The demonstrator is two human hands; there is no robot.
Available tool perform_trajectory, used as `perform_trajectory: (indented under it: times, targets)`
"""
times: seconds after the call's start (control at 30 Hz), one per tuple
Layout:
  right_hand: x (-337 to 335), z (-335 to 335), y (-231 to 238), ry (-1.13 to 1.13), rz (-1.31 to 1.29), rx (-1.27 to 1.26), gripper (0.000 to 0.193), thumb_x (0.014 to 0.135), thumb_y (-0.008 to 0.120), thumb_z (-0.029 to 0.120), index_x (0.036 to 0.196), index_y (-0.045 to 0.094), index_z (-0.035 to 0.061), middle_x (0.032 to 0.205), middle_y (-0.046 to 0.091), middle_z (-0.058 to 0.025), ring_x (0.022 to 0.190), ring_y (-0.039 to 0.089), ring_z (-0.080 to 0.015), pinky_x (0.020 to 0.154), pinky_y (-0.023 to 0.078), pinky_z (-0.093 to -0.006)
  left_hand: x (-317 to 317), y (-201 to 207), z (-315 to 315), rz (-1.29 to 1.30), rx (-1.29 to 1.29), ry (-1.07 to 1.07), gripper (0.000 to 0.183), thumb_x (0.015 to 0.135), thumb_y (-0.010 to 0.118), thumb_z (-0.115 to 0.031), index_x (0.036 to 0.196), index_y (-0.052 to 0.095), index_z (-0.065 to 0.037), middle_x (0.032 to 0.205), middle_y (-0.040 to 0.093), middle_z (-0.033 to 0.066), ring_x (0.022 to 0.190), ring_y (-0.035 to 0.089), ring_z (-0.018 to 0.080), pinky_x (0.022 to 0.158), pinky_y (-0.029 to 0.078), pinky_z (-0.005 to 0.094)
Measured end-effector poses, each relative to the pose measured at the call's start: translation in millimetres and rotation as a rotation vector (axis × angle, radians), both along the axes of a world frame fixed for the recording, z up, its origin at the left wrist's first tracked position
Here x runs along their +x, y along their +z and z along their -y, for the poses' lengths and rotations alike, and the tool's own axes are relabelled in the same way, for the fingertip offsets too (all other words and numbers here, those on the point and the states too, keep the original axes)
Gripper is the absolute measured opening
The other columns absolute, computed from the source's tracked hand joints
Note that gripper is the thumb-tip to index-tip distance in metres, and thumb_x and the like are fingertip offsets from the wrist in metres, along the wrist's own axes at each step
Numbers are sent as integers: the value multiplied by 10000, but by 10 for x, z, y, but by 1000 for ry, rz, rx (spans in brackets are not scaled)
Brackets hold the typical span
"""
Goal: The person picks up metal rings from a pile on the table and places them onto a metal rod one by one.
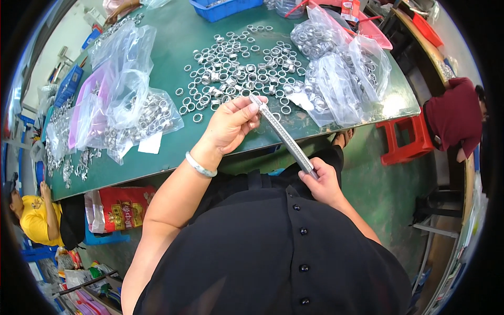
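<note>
A grey tapered ring mandrel (285,137) with scale marks along it slants in front of me, at the table's near edge. My right hand (324,184) is closed round its thick lower end. At its narrow upper tip, the fingers of my left hand (231,126) are pinched together on what looks like a silver ring, mostly hidden by the thumb and fingers. A bracelet (200,165) circles my left wrist. Just beyond my hands, many loose silver rings (226,74) lie spread over the green table (176,50).
Clear bags of rings (336,86) lie on the right, and another bag (149,113) beside a purple basket (86,113) on the left. A blue bin (226,11) stands at the back. A red stool (404,139) and people (454,118) are nearby.
</note>
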State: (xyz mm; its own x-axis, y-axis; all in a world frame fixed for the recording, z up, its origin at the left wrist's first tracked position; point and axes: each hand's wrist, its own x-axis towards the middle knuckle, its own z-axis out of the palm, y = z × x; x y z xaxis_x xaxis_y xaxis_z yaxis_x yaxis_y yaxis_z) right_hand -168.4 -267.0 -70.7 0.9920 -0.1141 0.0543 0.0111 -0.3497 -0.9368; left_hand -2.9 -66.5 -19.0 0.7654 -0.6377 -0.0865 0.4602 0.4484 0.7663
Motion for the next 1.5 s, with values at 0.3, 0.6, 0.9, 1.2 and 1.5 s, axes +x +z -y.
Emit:
perform_trajectory:
  times: [0.3, 0.6, 0.9, 1.2, 1.5]
  targets:
    - [94, -74, 171, 49, 42, -39, 128, 737, 631, 84, 762, 527, 12, 592, 451, -38, 507, 417, -103, 489, 360, -245, -217, -165, 39, 61, 68, -68, 212, 816, 593, -39, 1021, 585, 13, 866, 591, 37, 666, 481, 74, 578, 388, 198]
    - [87, -90, 188, 53, 60, -50, 123, 737, 632, 81, 767, 535, 12, 600, 470, -45, 506, 437, -109, 489, 370, -247, -270, -22, -4, 63, -29, -40, 284, 812, 610, -49, 1087, 556, -1, 829, 540, -19, 629, 407, 41, 535, 334, 179]
    - [126, -144, 174, 94, 80, -90, 117, 729, 634, 67, 760, 535, 14, 612, 488, -56, 529, 461, -127, 509, 387, -258, -287, -33, -164, 126, 136, 32, 224, 843, 572, -84, 1059, 581, -23, 725, 500, -45, 539, 333, 31, 483, 268, 174]
    - [74, -160, 123, 73, 31, -67, 132, 715, 633, 41, 738, 508, 6, 579, 434, -21, 519, 389, -88, 485, 332, -230, 189, 551, -1145, 443, 260, 837, 147, 833, 610, -127, 955, 611, -46, 756, 556, -48, 603, 445, 14, 520, 354, 161]
    - [129, -216, 116, 115, 38, -23, 122, 721, 625, 44, 735, 511, 3, 577, 432, -15, 521, 385, -80, 482, 330, -229, 589, 1098, -3045, 812, 1778, 1516, 430, 775, 632, -283, 1071, 556, 19, 770, 619, 85, 663, 576, 166, 619, 449, 290]
